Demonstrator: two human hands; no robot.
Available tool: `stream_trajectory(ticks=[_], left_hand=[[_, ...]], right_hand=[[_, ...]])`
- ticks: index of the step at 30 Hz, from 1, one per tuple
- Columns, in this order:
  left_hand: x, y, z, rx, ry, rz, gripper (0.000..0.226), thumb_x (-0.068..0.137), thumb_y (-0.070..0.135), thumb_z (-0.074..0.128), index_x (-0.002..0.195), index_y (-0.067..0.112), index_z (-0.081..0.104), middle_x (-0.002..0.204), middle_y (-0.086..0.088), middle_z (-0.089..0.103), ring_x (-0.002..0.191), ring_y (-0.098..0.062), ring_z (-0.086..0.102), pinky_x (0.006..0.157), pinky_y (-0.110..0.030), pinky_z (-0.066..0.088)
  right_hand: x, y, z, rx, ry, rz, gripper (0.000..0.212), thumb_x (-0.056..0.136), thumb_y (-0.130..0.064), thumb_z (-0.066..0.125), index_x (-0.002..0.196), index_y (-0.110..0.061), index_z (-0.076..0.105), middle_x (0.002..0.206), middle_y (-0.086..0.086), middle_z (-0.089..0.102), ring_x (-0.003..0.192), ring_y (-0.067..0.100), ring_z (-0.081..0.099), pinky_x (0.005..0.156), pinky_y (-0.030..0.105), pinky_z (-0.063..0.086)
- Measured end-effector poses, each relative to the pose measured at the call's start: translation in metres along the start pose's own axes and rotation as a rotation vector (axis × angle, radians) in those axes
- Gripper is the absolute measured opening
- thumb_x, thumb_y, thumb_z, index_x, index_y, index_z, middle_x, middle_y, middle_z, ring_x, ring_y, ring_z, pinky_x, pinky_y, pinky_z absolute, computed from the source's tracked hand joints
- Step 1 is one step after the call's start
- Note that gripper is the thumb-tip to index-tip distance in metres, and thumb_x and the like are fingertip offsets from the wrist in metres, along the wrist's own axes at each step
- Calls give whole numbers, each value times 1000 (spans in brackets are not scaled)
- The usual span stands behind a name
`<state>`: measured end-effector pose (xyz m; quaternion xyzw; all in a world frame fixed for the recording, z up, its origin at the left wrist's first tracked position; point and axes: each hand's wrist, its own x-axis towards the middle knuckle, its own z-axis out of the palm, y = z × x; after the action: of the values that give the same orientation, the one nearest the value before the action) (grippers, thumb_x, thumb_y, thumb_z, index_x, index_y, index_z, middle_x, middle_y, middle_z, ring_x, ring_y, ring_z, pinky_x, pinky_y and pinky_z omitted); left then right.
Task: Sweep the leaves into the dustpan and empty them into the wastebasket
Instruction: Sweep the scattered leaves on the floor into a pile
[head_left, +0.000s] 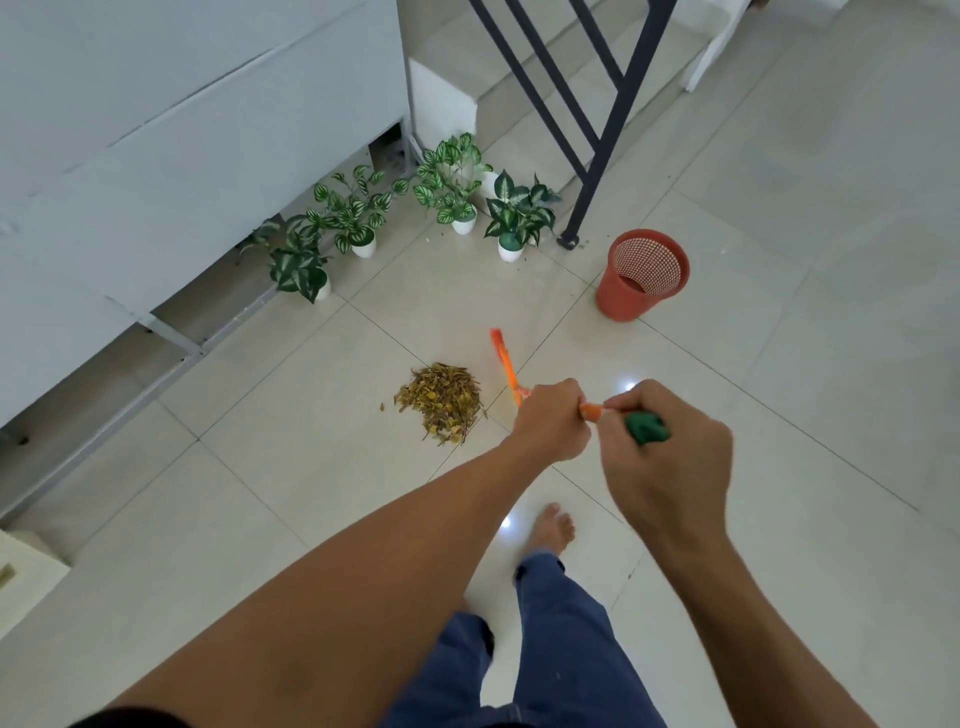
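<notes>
A pile of dry yellow-brown leaves (441, 402) lies on the pale tiled floor. Just right of it, an orange long-handled tool (503, 358) slants down to the floor; whether it is the broom or the dustpan I cannot tell. My left hand (550, 423) is closed around its orange handle. My right hand (667, 467) is closed on the handle's green top end (644, 427). A red-orange mesh wastebasket (644, 275) stands upright farther off to the right, apart from the pile.
Several potted plants in white pots (457, 182) line the floor behind the pile, beside a white cabinet (182, 130). A dark metal railing post (571, 228) meets the floor next to the wastebasket. My bare foot (553, 525) is below my hands.
</notes>
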<state>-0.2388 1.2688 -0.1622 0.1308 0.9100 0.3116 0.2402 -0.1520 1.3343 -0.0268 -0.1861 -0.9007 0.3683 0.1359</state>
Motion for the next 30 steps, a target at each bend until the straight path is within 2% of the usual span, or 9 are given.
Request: stream_trajectory(ticks=[4, 9, 11, 14, 17, 20, 23, 26, 30], left_hand=[[-18, -29, 8, 51, -107, -42, 2, 91, 20, 50, 91, 18, 51, 92, -7, 66, 91, -29, 63, 62, -31, 37], [-28, -46, 0, 136, -59, -51, 9, 86, 16, 54, 94, 13, 58, 93, -8, 68, 88, -29, 64, 61, -32, 39], [-29, -38, -5, 163, -43, -41, 16, 87, 13, 53, 100, 10, 61, 95, -8, 66, 83, -28, 60, 60, -32, 39], [-28, -20, -8, 198, -59, -11, 19, 83, 6, 51, 99, 8, 60, 92, -9, 65, 81, -27, 58, 59, -33, 40], [-26, -12, -5, 211, -114, 36, 17, 83, 8, 50, 97, 9, 59, 89, -9, 66, 81, -28, 61, 59, -34, 42], [-26, -15, -1, 235, -187, 37, 15, 85, 12, 53, 98, 11, 59, 89, -7, 67, 80, -27, 62, 65, -37, 49], [-27, -24, 2, 254, -223, 10, 14, 86, 12, 53, 97, 10, 61, 88, -7, 67, 80, -27, 63, 64, -37, 51], [-27, -19, -3, 255, -159, -9, 18, 85, 9, 51, 99, 10, 62, 93, -8, 67, 87, -28, 62, 62, -34, 46], [-23, 6, -15, 212, -40, -22, 20, 85, 7, 50, 101, 10, 60, 94, -10, 65, 86, -30, 59, 62, -33, 41]], right_hand=[[-34, 0, 25, -3, -25, 45, 13, 82, -10, 68, 70, -13, 65, 58, 0, 61, 55, 20, 57, 52, 38, 50], [-38, -6, 30, 173, 4, 217, 12, 80, -11, 68, 69, -18, 67, 56, -5, 61, 53, 14, 58, 51, 33, 46], [-35, -9, 20, 250, 35, 255, 11, 77, -13, 65, 69, -19, 69, 59, -2, 65, 61, 22, 68, 58, 42, 58], [-35, -8, 6, 242, 54, 239, 9, 76, -18, 63, 69, -21, 67, 62, -1, 67, 65, 28, 71, 63, 50, 59], [-38, -8, -1, 183, 60, 184, 10, 80, -15, 64, 70, -18, 66, 61, -2, 66, 62, 24, 69, 59, 44, 58], [-44, -3, 8, 110, 61, 194, 17, 81, -10, 68, 67, -16, 62, 57, -1, 61, 56, 17, 59, 52, 34, 48], [-46, -1, 17, 165, 39, 253, 13, 79, -14, 65, 67, -17, 61, 59, 0, 62, 60, 22, 63, 57, 40, 53], [-33, 1, 8, 264, 46, 307, 9, 74, -22, 58, 65, -20, 62, 60, 1, 66, 65, 27, 71, 60, 47, 58], [-5, 2, -15, 268, 46, 182, 14, 77, -18, 57, 63, -19, 59, 58, 2, 64, 62, 30, 69, 58, 48, 59]])
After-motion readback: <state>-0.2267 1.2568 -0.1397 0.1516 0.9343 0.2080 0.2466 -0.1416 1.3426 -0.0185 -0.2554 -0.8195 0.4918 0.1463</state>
